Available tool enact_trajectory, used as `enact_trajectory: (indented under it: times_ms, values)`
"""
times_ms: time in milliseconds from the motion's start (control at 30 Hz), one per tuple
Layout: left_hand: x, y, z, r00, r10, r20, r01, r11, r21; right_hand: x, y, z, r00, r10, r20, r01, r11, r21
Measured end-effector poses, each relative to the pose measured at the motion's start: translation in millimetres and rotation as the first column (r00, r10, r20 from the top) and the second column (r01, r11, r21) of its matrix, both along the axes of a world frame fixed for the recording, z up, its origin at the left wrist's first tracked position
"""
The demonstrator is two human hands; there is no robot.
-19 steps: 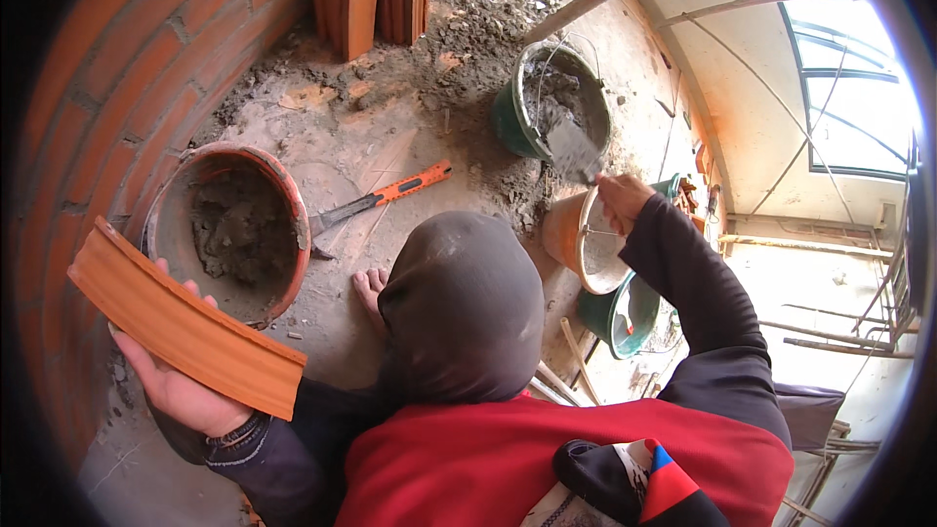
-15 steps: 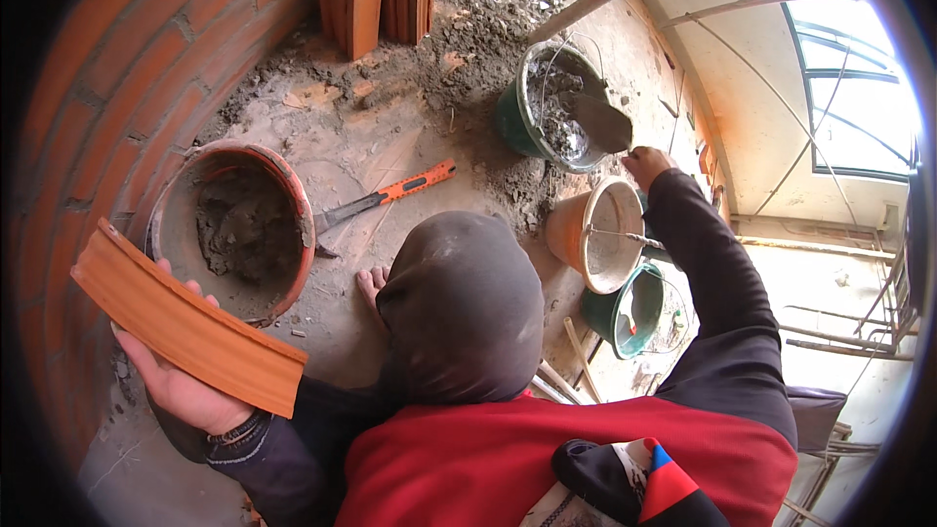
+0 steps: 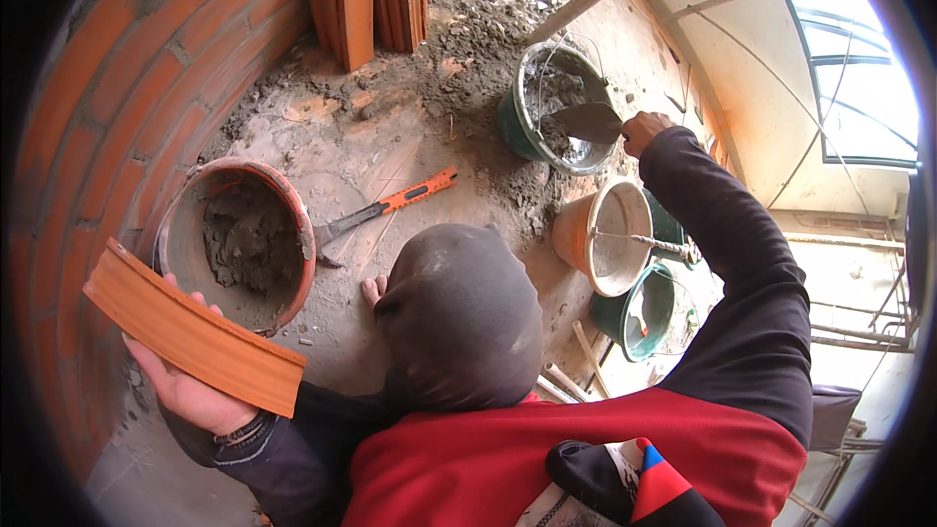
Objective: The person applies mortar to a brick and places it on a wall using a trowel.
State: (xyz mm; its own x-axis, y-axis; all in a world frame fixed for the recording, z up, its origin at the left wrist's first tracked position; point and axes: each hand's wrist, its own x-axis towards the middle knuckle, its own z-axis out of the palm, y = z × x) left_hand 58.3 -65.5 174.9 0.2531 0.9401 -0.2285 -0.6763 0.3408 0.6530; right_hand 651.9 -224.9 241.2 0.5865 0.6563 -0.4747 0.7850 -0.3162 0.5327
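On my left hand [image 3: 195,395] rests a long orange clay brick slip [image 3: 200,337], its ridged face upward; my thumb and fingers curl round its edges. The slip is beside a round orange bucket [image 3: 305,244] with grey mortar [image 3: 244,244] inside. At the far right my right hand [image 3: 644,131] is closed round the handle of a trowel [image 3: 590,123]. The trowel's blade lies inside the mouth of a green bucket [image 3: 517,132], at the mortar in it. Most of the trowel handle is hidden by my fingers.
A hammer [image 3: 390,203] with an orange-black grip lies by the orange bucket. Several clay bricks [image 3: 356,15] stand near the brick wall [image 3: 146,88]. Another orange bucket [image 3: 576,234] and a green pail [image 3: 615,317] stand at right. Spilled mortar [image 3: 459,39] covers the floor.
The trowel blade has moved left and further into the green bucket, with my right hand following. My left hand still holds the brick slip, and the view has shifted slightly.
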Motion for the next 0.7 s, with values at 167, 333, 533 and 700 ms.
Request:
enact_trajectory:
  times_ms: [167,333,533,700]
  values:
    - [2,-1,-1,1.000,0.000,-0.004,0.000,1.000,0.000,-21,7,7,0.997,-0.050,-0.062,0.041,0.989,-0.143]
    - [6,-2,0,1.000,0.017,-0.007,-0.017,1.000,0.007,-3,-1,-9,0.986,-0.022,-0.167,0.005,0.995,-0.102]
    - [19,-4,10,0.980,0.137,-0.142,-0.148,0.986,-0.071,37,4,-25,0.907,-0.092,-0.410,0.026,0.986,-0.164]
    - [19,-2,6,0.990,0.103,-0.096,-0.107,0.993,-0.041,40,-24,-34,0.645,-0.423,-0.637,0.492,0.867,-0.079]
